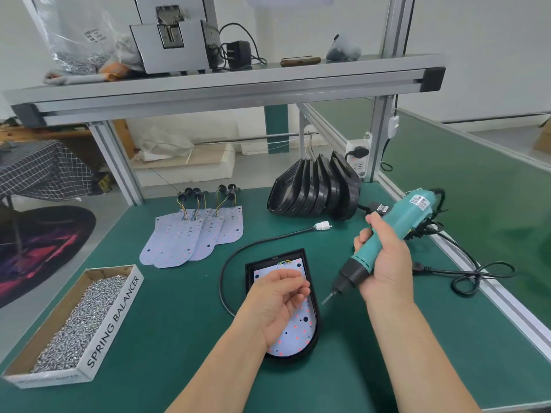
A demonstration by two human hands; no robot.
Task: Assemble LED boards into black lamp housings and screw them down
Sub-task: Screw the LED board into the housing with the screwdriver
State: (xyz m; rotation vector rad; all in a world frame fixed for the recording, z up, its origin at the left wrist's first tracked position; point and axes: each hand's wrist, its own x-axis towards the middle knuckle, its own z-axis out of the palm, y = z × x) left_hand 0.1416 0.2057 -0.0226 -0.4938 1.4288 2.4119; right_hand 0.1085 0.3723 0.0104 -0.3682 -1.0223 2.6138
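Our right hand: clasps teal electric screwdriver | left hand: curled above white LED board seated in black lamp housing, contents we cannot tell

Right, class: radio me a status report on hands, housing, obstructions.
Right hand grips teal electric screwdriver, bit in air. Left hand curled over white LED board seated in black lamp housing; contents unclear. No obstruction seen.

A black lamp housing, rounded at its near end, is laid flat on the bench, with a white LED board seated inside. Spare LED boards, wires attached, are fanned out flat farther back. Empty housings are stacked on edge behind. A teal electric screwdriver is held tilted, bit near the housing's right rim.
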